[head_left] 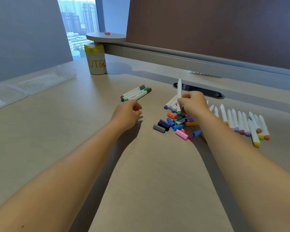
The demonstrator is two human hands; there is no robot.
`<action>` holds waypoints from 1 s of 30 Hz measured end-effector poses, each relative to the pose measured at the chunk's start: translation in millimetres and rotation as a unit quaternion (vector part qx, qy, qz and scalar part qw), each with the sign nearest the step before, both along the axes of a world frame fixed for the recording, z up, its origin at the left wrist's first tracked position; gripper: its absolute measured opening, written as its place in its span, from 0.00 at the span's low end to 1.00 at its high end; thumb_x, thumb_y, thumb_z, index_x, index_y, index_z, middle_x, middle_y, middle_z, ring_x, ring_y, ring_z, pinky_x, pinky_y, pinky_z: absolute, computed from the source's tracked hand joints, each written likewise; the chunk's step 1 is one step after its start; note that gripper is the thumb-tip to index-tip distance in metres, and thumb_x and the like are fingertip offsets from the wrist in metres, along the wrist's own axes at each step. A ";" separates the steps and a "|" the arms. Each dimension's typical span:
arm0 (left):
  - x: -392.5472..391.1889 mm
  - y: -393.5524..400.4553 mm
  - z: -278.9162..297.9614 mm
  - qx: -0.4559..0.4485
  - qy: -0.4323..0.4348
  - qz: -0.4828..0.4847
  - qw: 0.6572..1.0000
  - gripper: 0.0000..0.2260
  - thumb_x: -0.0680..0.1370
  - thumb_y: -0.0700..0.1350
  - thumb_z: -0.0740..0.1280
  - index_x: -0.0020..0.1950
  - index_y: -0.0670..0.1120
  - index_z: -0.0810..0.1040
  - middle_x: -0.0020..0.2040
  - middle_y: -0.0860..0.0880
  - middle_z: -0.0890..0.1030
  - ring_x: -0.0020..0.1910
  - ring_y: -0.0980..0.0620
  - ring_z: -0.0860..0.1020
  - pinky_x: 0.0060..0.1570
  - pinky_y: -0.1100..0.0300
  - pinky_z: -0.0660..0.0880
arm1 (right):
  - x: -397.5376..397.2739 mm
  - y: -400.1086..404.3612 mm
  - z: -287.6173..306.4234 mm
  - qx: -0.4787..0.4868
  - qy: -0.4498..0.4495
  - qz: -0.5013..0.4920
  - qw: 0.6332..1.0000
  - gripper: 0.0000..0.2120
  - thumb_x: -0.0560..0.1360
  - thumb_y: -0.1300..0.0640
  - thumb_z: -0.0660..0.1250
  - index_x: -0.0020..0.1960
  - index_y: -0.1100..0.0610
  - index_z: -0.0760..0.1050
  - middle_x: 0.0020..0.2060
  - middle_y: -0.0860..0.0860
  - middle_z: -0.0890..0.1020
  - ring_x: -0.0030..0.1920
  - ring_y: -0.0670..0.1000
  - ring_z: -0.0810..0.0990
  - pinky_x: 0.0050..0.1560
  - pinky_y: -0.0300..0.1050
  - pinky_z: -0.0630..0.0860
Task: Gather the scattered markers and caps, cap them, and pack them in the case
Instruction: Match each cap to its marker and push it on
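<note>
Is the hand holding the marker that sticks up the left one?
No, the right hand grips the upright marker; the left hand holds nothing.

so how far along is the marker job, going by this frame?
Early. Done: a small bundle of capped markers lies by the left hand. In hand: the right hand holds one uncapped marker upright over the loose caps. Left: a row of uncapped markers to the right needs capping, and nothing is packed; no marker sits in the clear case.
</note>
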State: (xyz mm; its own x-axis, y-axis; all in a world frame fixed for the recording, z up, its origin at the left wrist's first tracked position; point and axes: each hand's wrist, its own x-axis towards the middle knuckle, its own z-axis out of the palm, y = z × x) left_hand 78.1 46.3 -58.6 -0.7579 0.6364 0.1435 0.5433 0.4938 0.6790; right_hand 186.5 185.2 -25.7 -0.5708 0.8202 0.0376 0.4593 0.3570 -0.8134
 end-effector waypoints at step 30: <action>63.8 99.4 10.9 -0.196 0.151 -0.057 0.967 0.12 0.78 0.46 0.62 0.58 0.41 0.76 0.47 0.45 0.77 0.45 0.49 0.74 0.50 0.58 0.74 | 79.9 33.3 -15.0 -0.032 0.082 0.012 0.996 0.03 0.78 0.58 0.61 0.48 0.58 0.69 0.45 0.55 0.77 0.34 0.47 0.78 0.32 0.34 0.74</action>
